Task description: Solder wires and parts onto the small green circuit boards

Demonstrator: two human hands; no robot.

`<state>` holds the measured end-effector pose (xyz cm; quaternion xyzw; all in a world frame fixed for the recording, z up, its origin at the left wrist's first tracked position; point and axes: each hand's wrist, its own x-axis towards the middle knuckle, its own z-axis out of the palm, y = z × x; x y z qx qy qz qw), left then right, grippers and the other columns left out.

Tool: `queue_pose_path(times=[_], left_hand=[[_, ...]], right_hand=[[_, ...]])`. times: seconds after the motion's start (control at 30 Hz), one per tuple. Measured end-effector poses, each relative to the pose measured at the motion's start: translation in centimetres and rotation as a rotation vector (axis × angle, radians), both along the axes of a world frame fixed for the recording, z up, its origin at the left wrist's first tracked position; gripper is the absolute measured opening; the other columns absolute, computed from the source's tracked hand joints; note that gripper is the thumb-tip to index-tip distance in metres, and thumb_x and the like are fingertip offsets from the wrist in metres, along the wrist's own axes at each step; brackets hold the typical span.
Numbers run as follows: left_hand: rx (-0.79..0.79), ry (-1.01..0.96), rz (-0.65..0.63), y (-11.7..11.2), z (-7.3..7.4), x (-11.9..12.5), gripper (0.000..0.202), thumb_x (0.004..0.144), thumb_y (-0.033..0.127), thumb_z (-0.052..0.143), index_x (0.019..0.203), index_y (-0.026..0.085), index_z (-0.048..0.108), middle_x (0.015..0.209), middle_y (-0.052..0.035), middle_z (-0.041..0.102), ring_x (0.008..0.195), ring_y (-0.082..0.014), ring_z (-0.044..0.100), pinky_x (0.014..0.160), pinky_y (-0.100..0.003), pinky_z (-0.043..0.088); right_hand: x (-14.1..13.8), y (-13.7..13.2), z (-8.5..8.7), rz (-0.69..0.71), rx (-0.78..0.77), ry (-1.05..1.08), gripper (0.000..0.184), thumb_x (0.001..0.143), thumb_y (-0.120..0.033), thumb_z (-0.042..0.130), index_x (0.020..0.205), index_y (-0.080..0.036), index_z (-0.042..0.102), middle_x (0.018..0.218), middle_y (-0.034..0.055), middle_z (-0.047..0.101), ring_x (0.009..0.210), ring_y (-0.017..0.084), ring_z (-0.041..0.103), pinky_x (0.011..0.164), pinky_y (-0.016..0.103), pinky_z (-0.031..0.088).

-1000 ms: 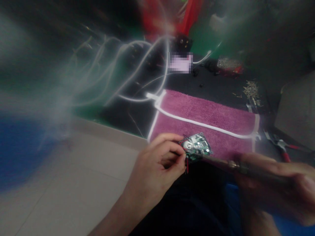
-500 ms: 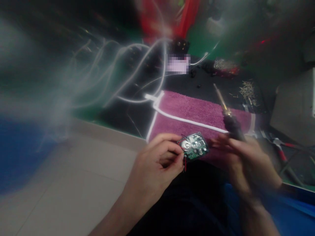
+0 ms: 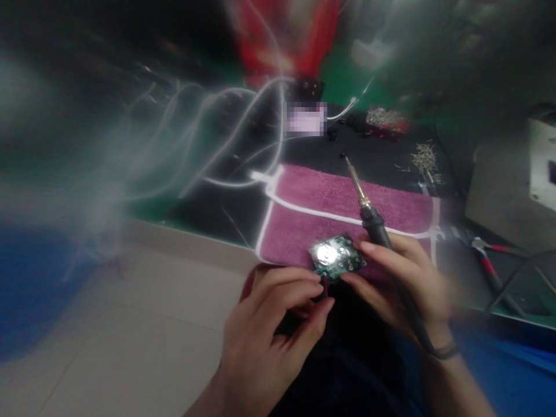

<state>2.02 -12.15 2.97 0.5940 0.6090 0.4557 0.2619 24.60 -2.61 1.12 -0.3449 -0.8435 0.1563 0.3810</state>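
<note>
A small green circuit board (image 3: 345, 263) with a shiny round metal part is held over the near edge of a purple towel (image 3: 321, 188). My left hand (image 3: 273, 324) is closed at the board's lower left corner, its fingertips pinching thin red and dark wires (image 3: 325, 285). My right hand (image 3: 417, 284) has a soldering iron (image 3: 377, 229) lying across it, tip pointing up and away from the board. The thumb and a fingertip of that same hand touch the board's right edge.
Red-handled pliers (image 3: 486, 263) lie at right, near a grey box (image 3: 499, 179). Small metal pins (image 3: 424, 159) are scattered behind the towel. White cables (image 3: 234, 130) loop across the left of the black mat (image 3: 195, 205). A red object (image 3: 286, 46) stands at the back.
My right hand has moved left to the board, bringing the soldering iron with it. My left fingers have shifted from the board's left side down to the wires at its lower corner.
</note>
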Motion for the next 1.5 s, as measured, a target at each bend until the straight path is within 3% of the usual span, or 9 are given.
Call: queue_pose_path(times=[0.13,0.3,0.5,0.63,0.77,0.97,1.3,1.43,1.5], left_hand=[[-0.04,-0.083,0.0,-0.1,-0.4,0.7,0.035,0.095,0.004,0.078,0.115,0.032,0.076,0.118,0.0043,0.081,0.1,-0.0139,0.08,0.091,-0.027,0.071],[-0.095,-0.245,0.043,0.3,-0.6,0.5,0.027,0.098,0.009,0.078,0.111,0.033,0.08,0.115,0.0061,0.083,0.07,-0.0069,0.079,0.07,-0.019,0.069],[-0.279,-0.491,0.117,1.0,-0.5,0.4,0.013,0.099,0.017,0.078,0.104,0.029,0.08,0.086,0.0059,0.084,0.056,-0.007,0.075,0.053,-0.013,0.062],[-0.282,-0.532,0.241,1.3,-0.7,1.1,0.014,0.094,0.021,0.084,0.102,0.026,0.073,0.082,0.0068,0.082,0.047,-0.0069,0.068,0.045,-0.014,0.056],[-0.211,-0.194,0.309,1.2,-0.6,1.6,0.012,0.094,0.023,0.084,0.104,0.027,0.079,0.07,0.0074,0.075,0.053,-0.0097,0.067,0.052,-0.02,0.058],[-0.053,0.053,0.161,1.6,-0.1,1.5,0.021,0.095,0.015,0.077,0.109,0.03,0.082,0.099,0.0023,0.077,0.073,-0.0115,0.067,0.07,-0.027,0.059],[-0.025,0.095,0.009,1.7,-0.9,0.4,0.025,0.097,0.009,0.073,0.114,0.027,0.076,0.11,0.0016,0.072,0.096,-0.0117,0.07,0.087,-0.026,0.056],[-0.159,-0.026,-0.036,1.6,-1.2,0.1,0.021,0.104,0.015,0.069,0.116,0.031,0.075,0.114,0.0027,0.073,0.099,-0.0116,0.072,0.09,-0.025,0.057],[-0.234,-0.134,-0.033,1.6,-1.3,0.1,0.016,0.106,0.02,0.069,0.115,0.032,0.076,0.111,0.0036,0.075,0.09,-0.0103,0.073,0.085,-0.024,0.058]], right_hand=[[-0.1,0.0,0.0,0.0,-0.002,-0.008,0.065,0.092,-0.017,0.089,0.151,-0.027,0.062,0.141,0.0091,0.066,0.125,0.022,0.069,0.1,0.031,0.064],[0.0,-0.2,0.0,-0.001,-0.014,0.0,0.062,0.092,-0.016,0.09,0.148,-0.025,0.064,0.14,0.0091,0.066,0.126,0.02,0.069,0.104,0.029,0.061],[0.0,-0.1,0.1,0.012,-0.02,-0.019,0.064,0.092,-0.018,0.09,0.15,-0.025,0.063,0.142,0.0102,0.065,0.129,0.022,0.067,0.104,0.03,0.061],[-0.1,-0.1,0.2,0.015,-0.037,-0.016,0.066,0.092,-0.02,0.091,0.151,-0.027,0.062,0.142,0.0091,0.065,0.127,0.022,0.068,0.102,0.031,0.063],[-0.2,-0.1,0.3,0.014,-0.031,-0.017,0.063,0.093,-0.022,0.09,0.149,-0.026,0.063,0.142,0.0096,0.065,0.127,0.022,0.067,0.101,0.03,0.064],[-0.2,0.0,0.1,0.028,-0.022,-0.01,0.064,0.094,-0.022,0.09,0.151,-0.026,0.062,0.143,0.0093,0.064,0.13,0.021,0.066,0.104,0.029,0.062],[-0.3,-0.1,0.2,0.039,-0.038,-0.006,0.065,0.092,-0.019,0.091,0.15,-0.025,0.063,0.144,0.0102,0.063,0.134,0.022,0.065,0.11,0.03,0.059],[-0.3,-0.2,0.0,0.037,-0.049,-0.008,0.064,0.092,-0.019,0.091,0.149,-0.024,0.063,0.145,0.0098,0.063,0.134,0.021,0.065,0.113,0.029,0.057],[-0.3,-0.2,-0.1,0.029,-0.048,-0.005,0.064,0.091,-0.019,0.092,0.148,-0.024,0.064,0.145,0.0097,0.063,0.134,0.021,0.065,0.113,0.029,0.057]])
